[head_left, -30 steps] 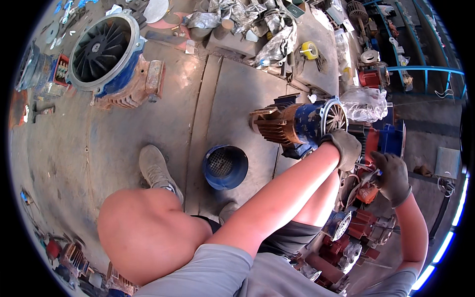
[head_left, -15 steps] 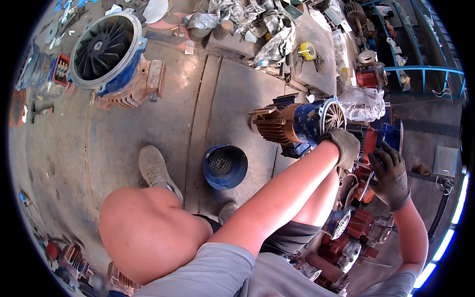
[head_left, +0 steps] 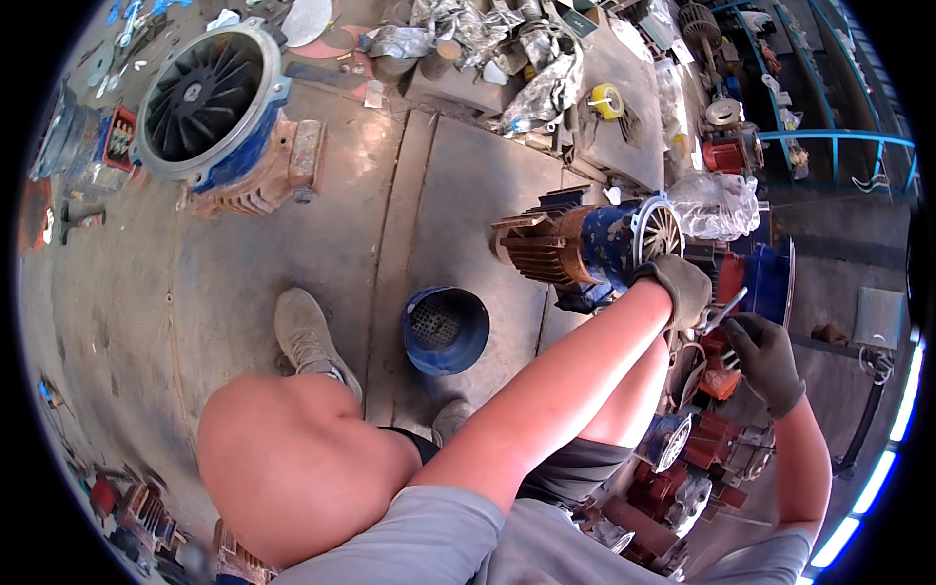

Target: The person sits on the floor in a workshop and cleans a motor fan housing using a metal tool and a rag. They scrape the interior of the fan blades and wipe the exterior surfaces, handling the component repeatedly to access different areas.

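Observation:
A finned motor (head_left: 546, 244), rusty brown with a blue end section, lies on its side in front of me. My left hand (head_left: 684, 289), in a dark grey glove, is bent round at the lower edge of its slotted round end; what the fingers hold is hidden. A thin silvery bar (head_left: 726, 306), perhaps a tool handle, slants up between my hands; its lower end is hidden near the left glove. My right hand (head_left: 768, 363), also gloved, is just below and right of the bar, its fingers curled. I cannot make out what is in them.
A blue round cover with a perforated bottom (head_left: 445, 330) lies near my shoes. A bigger motor with a black fan (head_left: 210, 97) stands at far left. Crumpled plastic (head_left: 717, 207), yellow tape (head_left: 605, 100) and a blue rack (head_left: 834, 135) are beyond; several motors (head_left: 717, 439) stand at right.
My right hand has moved slightly down, its spread fingers now curled. The silvery bar now points up and shows more plainly. My left hand has stayed nearly in place.

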